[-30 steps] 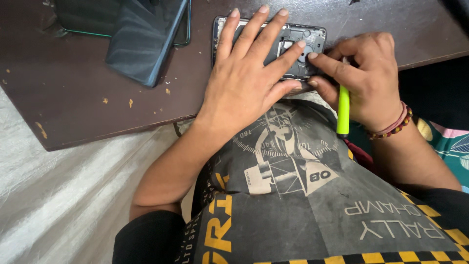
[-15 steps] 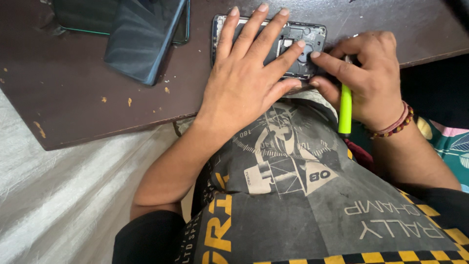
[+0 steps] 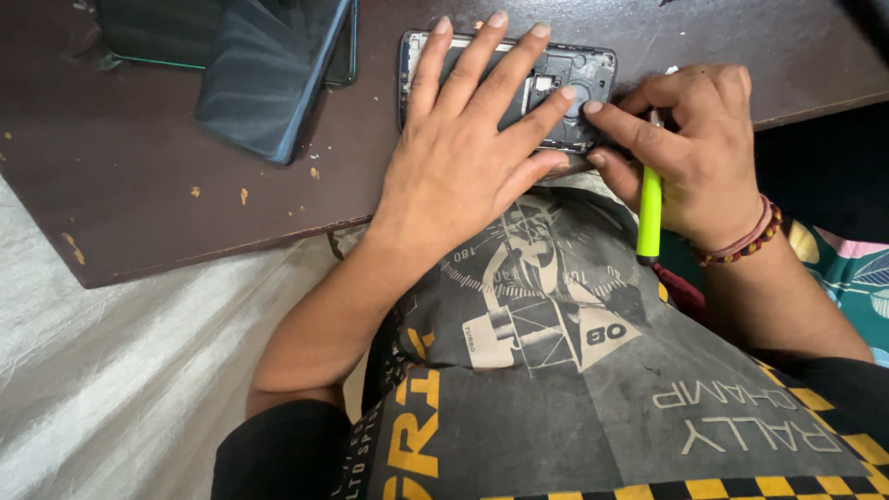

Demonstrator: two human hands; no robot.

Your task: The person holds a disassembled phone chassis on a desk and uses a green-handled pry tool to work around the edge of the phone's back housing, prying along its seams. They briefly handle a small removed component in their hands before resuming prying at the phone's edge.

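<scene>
1. Opened phone (image 3: 556, 79), back cover off, lies flat near the front edge of a dark brown table (image 3: 185, 213), just ahead of my lap.
2. My left hand (image 3: 463, 157) lies palm down across the phone, fingers spread and apart, clamped on nothing, only pressing it flat to the table.
3. My right hand (image 3: 694, 148) is closed around a slim yellow-green tool (image 3: 650, 208). The tool's tip is hidden behind my fingers, and my forefinger reaches to a round part inside the phone.
4. To do this well, I judge the left palm should keep even pressure so the phone cannot slide, while the right works with small, light strokes; the inner parts look thin and easy to mar.
5. Phone's frame is dark, rigid and rectangular with rounded corners; its inside shows grey plates and small recesses.
6. A glossy dark phone panel (image 3: 269, 74) rests tilted over another flat dark device (image 3: 148, 32) at the far left of the table, well apart.
7. Table's surface is matt, chipped and flecked with pale crumbs; pale cloth (image 3: 120, 389) lies below it.
</scene>
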